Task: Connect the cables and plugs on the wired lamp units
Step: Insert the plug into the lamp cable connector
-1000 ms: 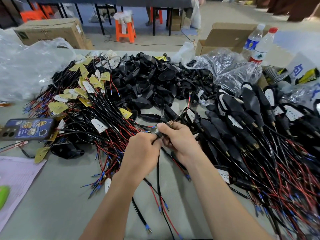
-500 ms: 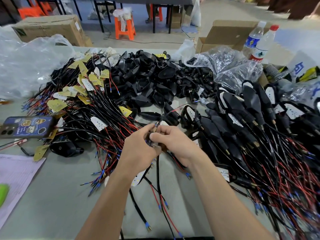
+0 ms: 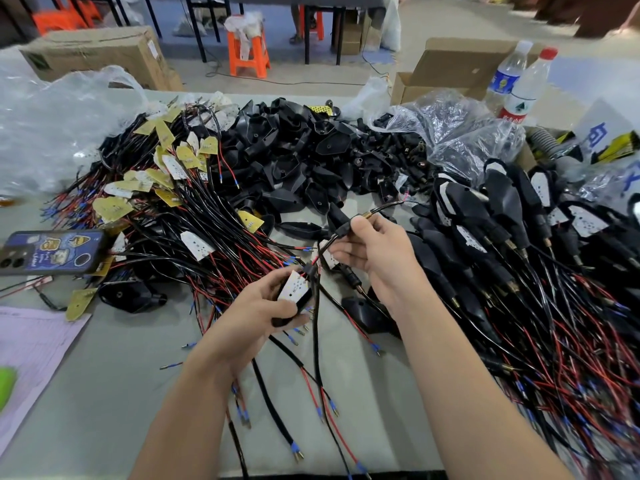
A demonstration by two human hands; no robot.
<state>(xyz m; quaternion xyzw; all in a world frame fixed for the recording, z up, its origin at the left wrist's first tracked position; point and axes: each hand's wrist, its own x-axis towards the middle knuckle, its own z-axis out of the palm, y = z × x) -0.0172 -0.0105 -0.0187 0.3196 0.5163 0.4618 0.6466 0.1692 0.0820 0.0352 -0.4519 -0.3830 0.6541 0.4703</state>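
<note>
We are gripping a lamp unit (image 3: 293,289) in our left hand (image 3: 256,315), right of the phone (image 3: 52,252). Its long axis is tilting up-right. Our right hand (image 3: 379,259) is pinching a plug (image 3: 346,230), also pointing up-right.

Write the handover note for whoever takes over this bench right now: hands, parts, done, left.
Left hand: grips a lamp unit, white board up.
Right hand: pinches the black cable rising from it, near a brass fitting.
Parts: wired boards heaped left, empty black housings centre, assembled units right.
Done: the right heap, apparently.
Left: finish this unit, then work through the left heap.
</note>
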